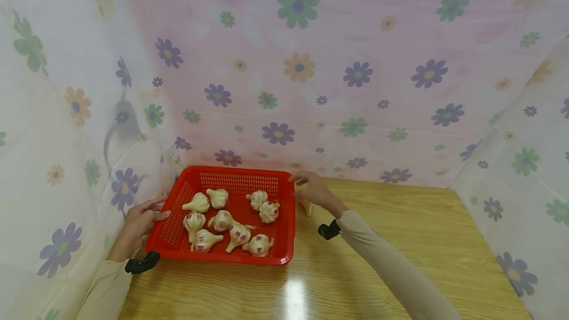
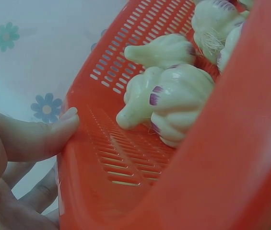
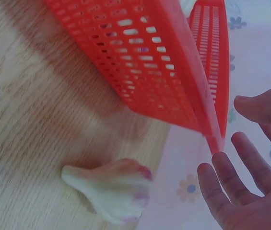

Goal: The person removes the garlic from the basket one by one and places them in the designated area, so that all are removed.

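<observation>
A red plastic basket with slotted walls holds several garlic bulbs, pale with purple patches. At its left side, my left hand grips the rim. In the left wrist view the thumb lies on the rim, while the other fingers are behind the outer wall. My right hand is by the far right corner, its fingers spread and holding nothing, fingertips right at the rim in the right wrist view. Below that hand a single garlic bulb lies on the table outside the basket, partly hidden in the head view.
The wooden table extends to the right and front of the basket. Flower-patterned cloth hangs behind it and along both sides, with the left cloth close to my left hand.
</observation>
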Motion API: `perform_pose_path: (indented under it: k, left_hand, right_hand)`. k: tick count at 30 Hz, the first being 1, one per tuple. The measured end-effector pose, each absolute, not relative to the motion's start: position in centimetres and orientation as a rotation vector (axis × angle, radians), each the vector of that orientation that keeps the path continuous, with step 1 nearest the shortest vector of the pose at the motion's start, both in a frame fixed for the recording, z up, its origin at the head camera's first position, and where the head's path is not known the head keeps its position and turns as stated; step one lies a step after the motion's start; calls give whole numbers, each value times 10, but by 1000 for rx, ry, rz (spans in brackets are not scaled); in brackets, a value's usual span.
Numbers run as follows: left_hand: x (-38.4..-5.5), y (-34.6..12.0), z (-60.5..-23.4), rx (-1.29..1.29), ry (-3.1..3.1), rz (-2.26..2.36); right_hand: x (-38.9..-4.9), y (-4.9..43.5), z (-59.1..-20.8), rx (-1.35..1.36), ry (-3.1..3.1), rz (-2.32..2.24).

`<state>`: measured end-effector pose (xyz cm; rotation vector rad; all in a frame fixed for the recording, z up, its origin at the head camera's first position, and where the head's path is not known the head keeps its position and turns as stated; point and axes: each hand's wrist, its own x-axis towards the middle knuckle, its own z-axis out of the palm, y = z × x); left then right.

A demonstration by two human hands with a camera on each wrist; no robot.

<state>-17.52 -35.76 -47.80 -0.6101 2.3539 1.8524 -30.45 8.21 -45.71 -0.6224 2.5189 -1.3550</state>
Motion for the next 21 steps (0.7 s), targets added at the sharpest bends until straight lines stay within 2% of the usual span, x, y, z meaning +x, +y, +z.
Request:
perform_pose_path:
  k: [5,13,21]
  left_hand:
    - [-175,-357,-477,-617,2346,1849]
    - [-177,-361,-484,-665,2330,1860]
    - [-179,-362,-485,-663,2323,1885]
  right_hand:
    - [-301,71,-454,-653,2520,-1298]
    - [-302,53,-455,-853,2537,-1228]
    - [-304,33,-458,-879,2529,-1039]
